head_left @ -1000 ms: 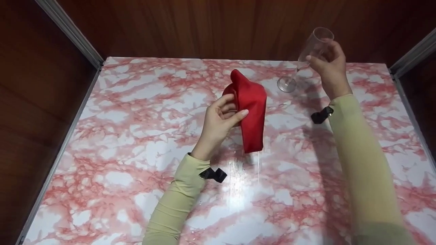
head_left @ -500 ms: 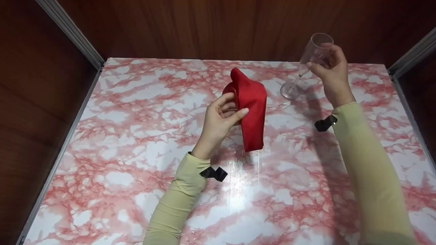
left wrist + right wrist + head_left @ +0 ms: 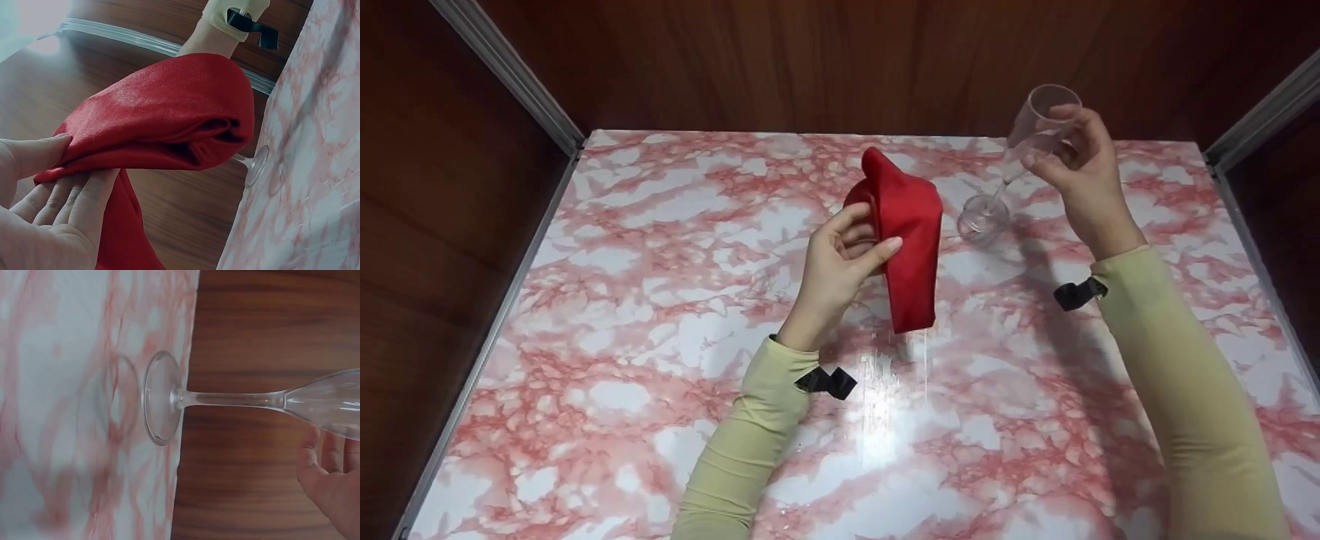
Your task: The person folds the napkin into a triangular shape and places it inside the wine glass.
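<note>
A folded red satin napkin (image 3: 911, 240) is pinched in my left hand (image 3: 832, 266), thumb in front and fingers behind. The left wrist view shows its rolled fold (image 3: 169, 112) above the fingers and a loose end hanging below. My right hand (image 3: 1084, 176) holds a clear champagne flute (image 3: 1031, 139) by its bowl, thumb on the near side. The flute is upright with a slight tilt in the head view. In the right wrist view its round foot (image 3: 163, 398) hovers just above the table, apart from its reflection. The napkin and the flute do not touch.
The table (image 3: 607, 330) has a red and white marbled top. Dark wooden panels (image 3: 780, 67) stand behind it and on both sides, with metal strips (image 3: 510, 71) at the corners. A bright light reflection lies near the table's middle.
My right hand has come nearer to me and a little to the left, bringing the flute down toward the table. The left hand and napkin have stayed nearly still.
</note>
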The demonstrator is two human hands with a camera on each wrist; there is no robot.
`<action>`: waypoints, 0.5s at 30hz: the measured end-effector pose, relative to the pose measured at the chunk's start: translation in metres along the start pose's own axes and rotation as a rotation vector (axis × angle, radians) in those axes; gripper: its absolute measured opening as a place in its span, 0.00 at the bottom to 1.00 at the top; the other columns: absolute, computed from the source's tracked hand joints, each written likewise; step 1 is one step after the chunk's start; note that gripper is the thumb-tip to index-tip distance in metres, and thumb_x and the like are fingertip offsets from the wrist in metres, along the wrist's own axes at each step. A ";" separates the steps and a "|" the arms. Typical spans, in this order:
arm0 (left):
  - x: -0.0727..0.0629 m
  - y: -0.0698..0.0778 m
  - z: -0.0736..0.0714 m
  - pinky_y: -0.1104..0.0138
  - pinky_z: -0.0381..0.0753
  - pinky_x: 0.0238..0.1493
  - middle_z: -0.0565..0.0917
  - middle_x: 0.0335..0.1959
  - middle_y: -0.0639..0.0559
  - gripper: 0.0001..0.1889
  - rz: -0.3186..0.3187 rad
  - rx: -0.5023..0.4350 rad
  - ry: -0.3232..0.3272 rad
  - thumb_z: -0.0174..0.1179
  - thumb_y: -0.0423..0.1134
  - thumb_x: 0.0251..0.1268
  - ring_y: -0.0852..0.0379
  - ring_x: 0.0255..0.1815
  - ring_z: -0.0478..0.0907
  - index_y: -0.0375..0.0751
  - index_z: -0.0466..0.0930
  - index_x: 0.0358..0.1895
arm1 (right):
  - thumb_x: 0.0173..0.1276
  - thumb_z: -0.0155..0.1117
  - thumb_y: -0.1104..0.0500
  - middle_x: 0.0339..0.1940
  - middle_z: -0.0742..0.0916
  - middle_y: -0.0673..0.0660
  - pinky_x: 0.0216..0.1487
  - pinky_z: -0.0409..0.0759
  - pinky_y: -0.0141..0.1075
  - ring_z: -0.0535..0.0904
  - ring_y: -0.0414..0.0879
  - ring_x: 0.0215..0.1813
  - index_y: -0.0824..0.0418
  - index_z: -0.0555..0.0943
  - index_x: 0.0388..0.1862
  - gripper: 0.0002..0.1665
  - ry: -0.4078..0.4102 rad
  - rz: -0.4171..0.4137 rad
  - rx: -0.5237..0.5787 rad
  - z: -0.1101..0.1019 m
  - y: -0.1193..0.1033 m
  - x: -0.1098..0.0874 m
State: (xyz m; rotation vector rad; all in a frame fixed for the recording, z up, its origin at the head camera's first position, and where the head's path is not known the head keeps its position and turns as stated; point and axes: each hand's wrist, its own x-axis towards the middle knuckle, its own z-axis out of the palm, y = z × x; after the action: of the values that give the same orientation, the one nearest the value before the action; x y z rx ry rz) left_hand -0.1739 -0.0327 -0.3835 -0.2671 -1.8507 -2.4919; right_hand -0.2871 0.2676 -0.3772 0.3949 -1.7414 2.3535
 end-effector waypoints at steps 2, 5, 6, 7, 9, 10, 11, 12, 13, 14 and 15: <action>0.000 0.001 0.000 0.59 0.84 0.39 0.83 0.38 0.42 0.24 0.004 -0.001 0.001 0.66 0.24 0.56 0.53 0.34 0.82 0.28 0.72 0.57 | 0.52 0.68 0.80 0.53 0.76 0.65 0.48 0.76 0.35 0.72 0.56 0.55 0.65 0.72 0.57 0.34 -0.023 0.003 0.007 0.005 -0.002 -0.005; 0.000 0.001 -0.001 0.60 0.83 0.39 0.83 0.37 0.43 0.23 0.013 -0.002 0.003 0.66 0.24 0.55 0.53 0.34 0.82 0.28 0.72 0.56 | 0.52 0.67 0.80 0.54 0.75 0.64 0.46 0.76 0.34 0.72 0.56 0.55 0.65 0.72 0.58 0.34 -0.049 0.011 0.008 0.012 -0.005 -0.013; 0.000 0.001 -0.001 0.60 0.83 0.39 0.83 0.37 0.43 0.23 0.014 -0.006 0.004 0.66 0.23 0.55 0.53 0.33 0.82 0.27 0.72 0.55 | 0.52 0.67 0.81 0.55 0.75 0.64 0.46 0.76 0.34 0.72 0.56 0.55 0.65 0.71 0.58 0.34 -0.057 0.014 0.004 0.014 -0.006 -0.016; 0.000 0.001 -0.001 0.60 0.83 0.39 0.83 0.37 0.43 0.23 0.015 -0.010 0.007 0.66 0.23 0.55 0.53 0.34 0.82 0.27 0.72 0.55 | 0.52 0.67 0.80 0.55 0.75 0.64 0.46 0.76 0.35 0.71 0.56 0.55 0.64 0.71 0.58 0.34 -0.066 0.018 -0.005 0.016 -0.007 -0.018; 0.000 0.001 -0.002 0.60 0.83 0.40 0.83 0.37 0.43 0.22 0.020 -0.014 0.008 0.65 0.23 0.55 0.53 0.34 0.82 0.27 0.72 0.55 | 0.53 0.66 0.80 0.57 0.74 0.64 0.47 0.77 0.35 0.71 0.56 0.57 0.64 0.71 0.59 0.34 -0.086 0.029 -0.018 0.021 -0.008 -0.024; 0.000 0.002 -0.002 0.60 0.83 0.40 0.83 0.37 0.43 0.22 0.022 -0.015 0.005 0.65 0.23 0.55 0.52 0.35 0.82 0.27 0.73 0.55 | 0.53 0.66 0.80 0.58 0.74 0.64 0.47 0.78 0.36 0.70 0.57 0.57 0.64 0.71 0.59 0.34 -0.097 0.032 -0.024 0.024 -0.008 -0.027; 0.000 0.002 -0.002 0.60 0.83 0.40 0.83 0.37 0.42 0.22 0.025 -0.015 0.004 0.66 0.23 0.55 0.52 0.35 0.82 0.27 0.73 0.55 | 0.53 0.66 0.80 0.58 0.74 0.64 0.48 0.78 0.37 0.70 0.57 0.58 0.63 0.71 0.59 0.34 -0.109 0.031 -0.035 0.026 -0.008 -0.029; 0.000 0.003 -0.002 0.60 0.83 0.41 0.83 0.38 0.42 0.22 0.030 -0.011 0.006 0.66 0.23 0.55 0.52 0.35 0.82 0.27 0.73 0.55 | 0.54 0.66 0.80 0.58 0.74 0.64 0.47 0.78 0.37 0.70 0.58 0.58 0.64 0.71 0.59 0.34 -0.120 0.032 -0.038 0.028 -0.009 -0.032; 0.000 0.003 -0.002 0.60 0.83 0.41 0.83 0.38 0.42 0.22 0.036 -0.007 0.006 0.66 0.23 0.55 0.52 0.36 0.82 0.27 0.73 0.55 | 0.54 0.66 0.80 0.58 0.73 0.65 0.47 0.78 0.37 0.70 0.58 0.58 0.64 0.71 0.59 0.34 -0.131 0.031 -0.042 0.031 -0.009 -0.035; 0.001 0.004 -0.003 0.60 0.83 0.42 0.83 0.38 0.42 0.22 0.041 -0.006 0.003 0.66 0.23 0.55 0.52 0.36 0.81 0.27 0.73 0.54 | 0.54 0.66 0.80 0.58 0.73 0.65 0.47 0.78 0.37 0.70 0.58 0.58 0.64 0.71 0.59 0.33 -0.144 0.026 -0.047 0.033 -0.009 -0.038; 0.001 0.004 -0.003 0.60 0.83 0.42 0.83 0.38 0.42 0.22 0.044 -0.005 0.002 0.66 0.23 0.54 0.51 0.37 0.81 0.27 0.73 0.54 | 0.54 0.66 0.80 0.57 0.74 0.65 0.47 0.78 0.37 0.70 0.59 0.57 0.64 0.70 0.59 0.33 -0.155 0.020 -0.051 0.035 -0.008 -0.041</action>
State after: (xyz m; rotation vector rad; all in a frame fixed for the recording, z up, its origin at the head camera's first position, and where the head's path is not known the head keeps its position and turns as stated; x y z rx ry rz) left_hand -0.1743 -0.0368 -0.3801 -0.3027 -1.8170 -2.4678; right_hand -0.2423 0.2367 -0.3731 0.5675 -1.8761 2.3435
